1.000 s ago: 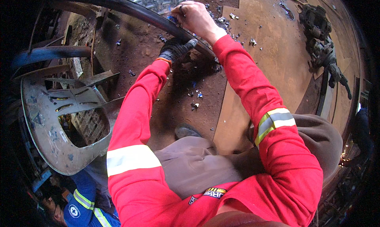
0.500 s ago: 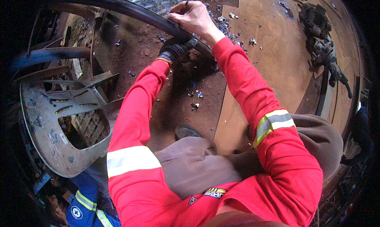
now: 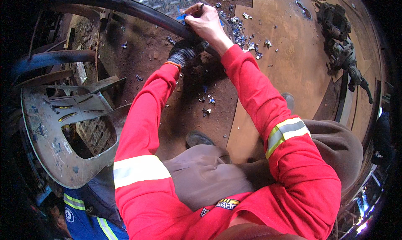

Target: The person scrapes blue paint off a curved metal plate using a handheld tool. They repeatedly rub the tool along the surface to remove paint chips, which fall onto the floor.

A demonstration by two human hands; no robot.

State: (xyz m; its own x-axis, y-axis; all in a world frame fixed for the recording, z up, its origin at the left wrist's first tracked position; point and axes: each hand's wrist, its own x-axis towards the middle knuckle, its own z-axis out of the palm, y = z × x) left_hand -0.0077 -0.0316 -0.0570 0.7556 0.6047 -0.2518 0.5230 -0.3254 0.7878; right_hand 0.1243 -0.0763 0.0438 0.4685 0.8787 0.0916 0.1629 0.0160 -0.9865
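Note:
A thick black curved tube (image 3: 121, 7) crosses the top of the view, beside a silver tread plate (image 3: 157, 1). My left hand (image 3: 185, 52), in a dark striped knit glove, is closed around the tube's lower side. My bare right hand (image 3: 206, 24) is on top of the tube, thumb and fingers pinched together. A thin piece of blue film (image 3: 181, 17) shows at its fingertips, and another bit of blue appears behind the hand. The exact grip is partly hidden by the fingers.
Scraps of blue and white film (image 3: 239, 30) litter the brown ground and rusty sheet (image 3: 289, 60). A worn grey plastic chair (image 3: 42, 135) stands left, below a blue tube (image 3: 58, 58). A person in blue workwear (image 3: 90, 215) is at lower left. A heavy metal mechanism (image 3: 341, 51) lies right.
My right hand has shifted slightly along the tube, and more blue film shows around its fingers. My left hand keeps its hold. The person in blue has moved a little.

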